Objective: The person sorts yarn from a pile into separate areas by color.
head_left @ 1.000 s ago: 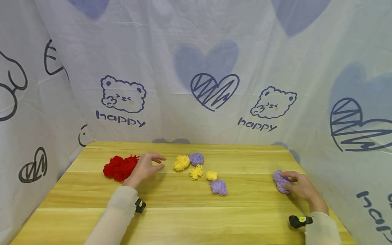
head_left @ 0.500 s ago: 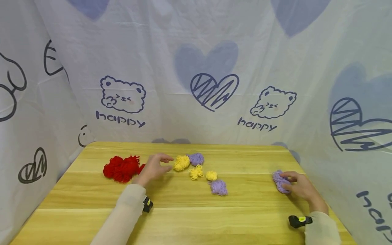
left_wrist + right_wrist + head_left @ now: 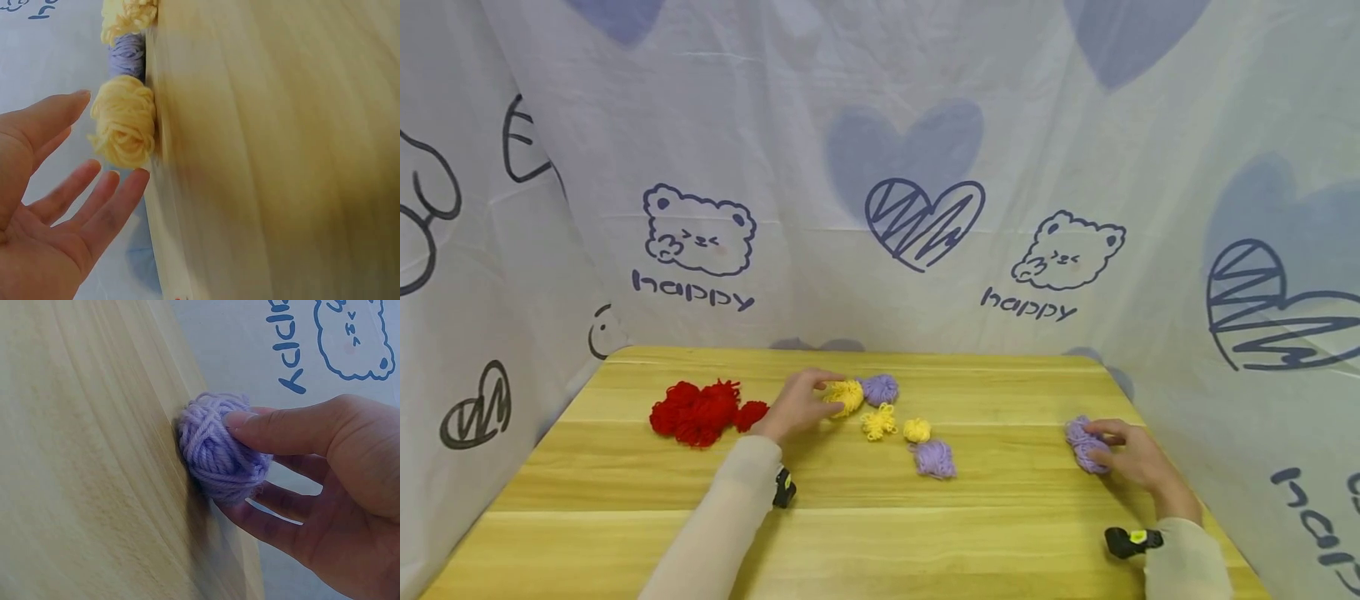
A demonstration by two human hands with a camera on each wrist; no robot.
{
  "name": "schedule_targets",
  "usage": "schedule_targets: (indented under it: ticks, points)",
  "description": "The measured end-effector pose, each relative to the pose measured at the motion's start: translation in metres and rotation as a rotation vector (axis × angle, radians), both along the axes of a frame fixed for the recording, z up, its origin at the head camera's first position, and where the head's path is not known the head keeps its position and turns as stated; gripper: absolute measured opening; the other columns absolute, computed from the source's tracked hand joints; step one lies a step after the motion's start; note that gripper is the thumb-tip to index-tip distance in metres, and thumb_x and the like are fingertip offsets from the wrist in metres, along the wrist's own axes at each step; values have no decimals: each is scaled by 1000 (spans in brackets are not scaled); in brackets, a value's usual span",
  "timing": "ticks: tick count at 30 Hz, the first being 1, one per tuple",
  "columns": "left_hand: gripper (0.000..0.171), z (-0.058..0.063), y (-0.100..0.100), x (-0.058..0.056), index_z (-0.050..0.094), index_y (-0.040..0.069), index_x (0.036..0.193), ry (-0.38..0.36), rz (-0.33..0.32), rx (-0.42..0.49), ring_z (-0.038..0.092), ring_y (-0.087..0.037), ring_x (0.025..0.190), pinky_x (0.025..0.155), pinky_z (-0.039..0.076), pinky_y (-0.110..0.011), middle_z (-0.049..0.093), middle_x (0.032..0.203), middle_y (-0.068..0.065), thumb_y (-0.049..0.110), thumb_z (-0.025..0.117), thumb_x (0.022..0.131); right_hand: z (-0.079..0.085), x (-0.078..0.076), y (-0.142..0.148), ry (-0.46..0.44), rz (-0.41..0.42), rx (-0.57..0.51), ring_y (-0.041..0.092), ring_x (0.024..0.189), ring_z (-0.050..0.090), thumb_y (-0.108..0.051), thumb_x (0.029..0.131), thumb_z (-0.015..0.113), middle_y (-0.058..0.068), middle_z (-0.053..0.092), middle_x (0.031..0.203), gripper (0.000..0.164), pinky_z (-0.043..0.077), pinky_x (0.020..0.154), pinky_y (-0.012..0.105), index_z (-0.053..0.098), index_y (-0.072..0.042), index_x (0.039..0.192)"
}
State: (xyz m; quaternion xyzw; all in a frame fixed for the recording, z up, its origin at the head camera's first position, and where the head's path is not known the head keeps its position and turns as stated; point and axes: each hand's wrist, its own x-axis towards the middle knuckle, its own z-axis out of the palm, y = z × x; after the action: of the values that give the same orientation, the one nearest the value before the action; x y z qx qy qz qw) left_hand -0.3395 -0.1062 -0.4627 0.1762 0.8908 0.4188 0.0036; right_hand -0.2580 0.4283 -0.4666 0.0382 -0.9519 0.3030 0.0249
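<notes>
My left hand [image 3: 799, 406] reaches a yellow yarn ball [image 3: 846, 397], thumb and fingers spread around its near side. In the left wrist view that yellow ball stands between the fingertips [image 3: 142, 178] and the thumb, without a closed grip. My right hand [image 3: 1138, 458] holds purple yarn [image 3: 1086, 446] at the table's right side. The right wrist view shows the thumb pressed on top of this purple yarn [image 3: 219, 447], other fingers curled behind and below it. From above, the purple yarn has two lobes; whether it is one ball or two I cannot tell.
Beside the yellow ball lies another purple ball [image 3: 880, 389]. Toward the middle are a looped yellow bundle [image 3: 879, 422], a small yellow ball [image 3: 917, 430] and a purple ball [image 3: 934, 459]. Red yarn [image 3: 696, 414] is heaped left, a smaller red ball [image 3: 751, 414] by it.
My left hand has moved right, from beside the red yarn to the yellow ball, uncovering the small red ball. The right hand stays on the purple yarn.
</notes>
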Motion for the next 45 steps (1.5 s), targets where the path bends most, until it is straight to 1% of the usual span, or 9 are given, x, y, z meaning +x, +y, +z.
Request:
schedule_targets:
  ticks: [5, 10, 20, 24, 29, 34, 38, 41, 45]
  points:
    - [45, -1, 6, -5, 68, 10, 136, -13, 4, -15, 58, -42, 131, 106, 53, -54, 58, 146, -19, 14, 78, 92, 0, 0, -1, 9, 11, -2, 56, 114, 62, -2, 90, 74, 40, 57, 135, 39, 57, 91, 58, 67, 7, 127]
    - [45, -5, 10, -10, 69, 10, 134, -2, 11, -48, 59, -40, 127, 105, 53, -54, 62, 142, -17, 14, 80, 91, -2, -2, -2, 16, 15, -5, 55, 113, 62, -2, 89, 75, 39, 58, 134, 39, 58, 90, 55, 67, 7, 126]
    - [36, -7, 9, -12, 76, 12, 122, -47, 61, -53, 63, -37, 119, 100, 55, -52, 66, 139, -14, 16, 82, 88, -1, -4, -3, 0, -5, -6, 55, 116, 60, -3, 91, 75, 38, 56, 137, 39, 57, 92, 59, 67, 6, 128]
    - [40, -4, 6, -11, 74, 11, 124, -68, 42, -69, 64, -36, 117, 98, 57, -50, 67, 134, -18, 16, 84, 86, -1, -3, -2, 15, 7, -8, 55, 114, 62, -3, 90, 75, 38, 58, 136, 39, 58, 90, 55, 67, 7, 127]
    - [41, 2, 2, -9, 75, 10, 123, -119, 16, -127, 62, -36, 122, 101, 55, -51, 67, 132, -19, 18, 85, 84, -1, -2, -1, 34, 19, -12, 53, 112, 64, -2, 89, 76, 38, 60, 133, 39, 59, 86, 47, 68, 8, 125]
    - [37, 4, -4, -5, 77, 10, 116, -142, 20, -144, 62, -37, 124, 104, 53, -53, 69, 131, -20, 18, 86, 81, -2, -1, 0, 22, 17, -8, 55, 113, 62, -2, 89, 75, 39, 58, 135, 38, 59, 89, 53, 68, 7, 126]
    - [35, 2, -11, -2, 78, 10, 113, -107, -8, -128, 66, -35, 116, 97, 57, -50, 70, 127, -19, 17, 87, 80, -2, -1, -1, 13, 16, -11, 55, 114, 62, -2, 90, 74, 39, 58, 136, 38, 58, 90, 55, 67, 7, 127]
    - [34, 1, -17, 1, 78, 10, 114, -102, -34, -98, 67, -33, 110, 91, 59, -45, 69, 127, -18, 16, 87, 81, -1, -1, -1, 16, 16, -15, 54, 113, 63, -1, 90, 75, 39, 58, 135, 39, 59, 87, 48, 67, 8, 126]
    - [33, 5, -25, 6, 78, 11, 114, -125, -49, -47, 68, -32, 107, 89, 60, -42, 69, 127, -17, 14, 86, 82, -1, -1, 1, 24, 20, -15, 53, 112, 64, -2, 89, 76, 38, 59, 134, 39, 56, 80, 31, 68, 8, 126]
